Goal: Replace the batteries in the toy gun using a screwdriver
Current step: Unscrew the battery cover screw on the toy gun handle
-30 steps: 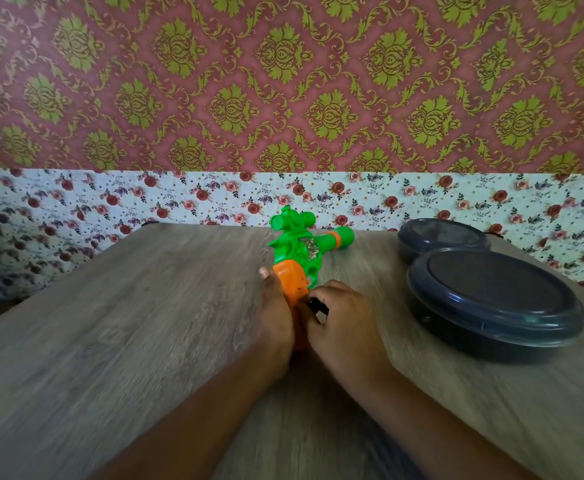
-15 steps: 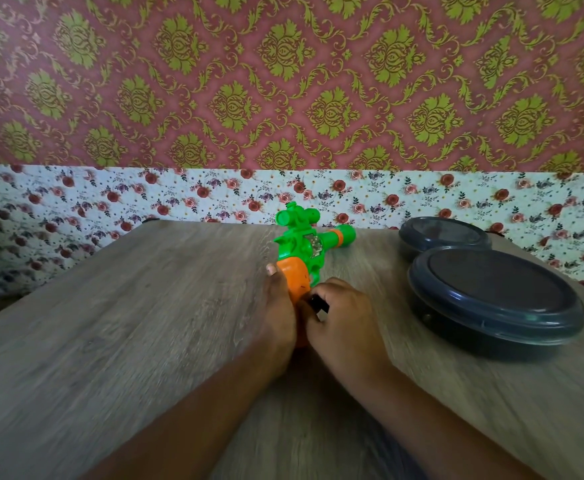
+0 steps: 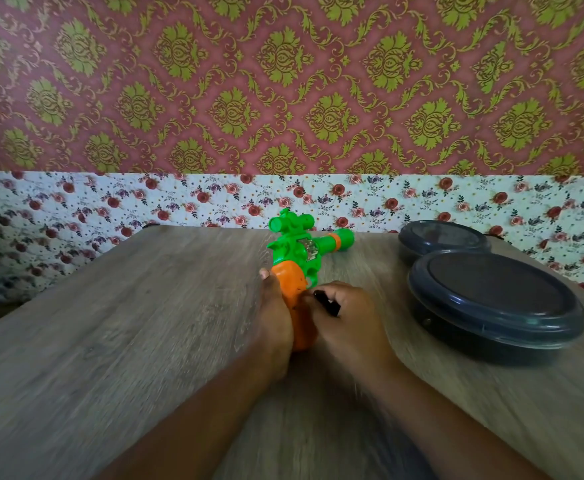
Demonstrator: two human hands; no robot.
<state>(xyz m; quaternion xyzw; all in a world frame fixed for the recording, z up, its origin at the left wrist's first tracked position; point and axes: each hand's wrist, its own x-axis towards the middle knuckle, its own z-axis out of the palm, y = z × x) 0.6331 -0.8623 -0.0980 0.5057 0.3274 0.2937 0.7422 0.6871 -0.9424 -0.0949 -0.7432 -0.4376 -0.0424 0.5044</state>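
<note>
A green toy gun (image 3: 295,247) with an orange grip lies on the wooden table (image 3: 127,323), barrel pointing right and away. My left hand (image 3: 275,313) presses against the left side of the orange grip and holds it. My right hand (image 3: 344,317) is closed around a black screwdriver handle (image 3: 327,303), whose end sticks out above my fingers, right beside the grip. The screwdriver's tip is hidden behind my fingers.
Two dark round lidded containers stand at the right, a large one (image 3: 495,299) near and a smaller one (image 3: 444,239) behind it. Floral wallpaper runs along the table's far edge.
Both hands and the gun keep their pose; only the camera view shifts slightly.
</note>
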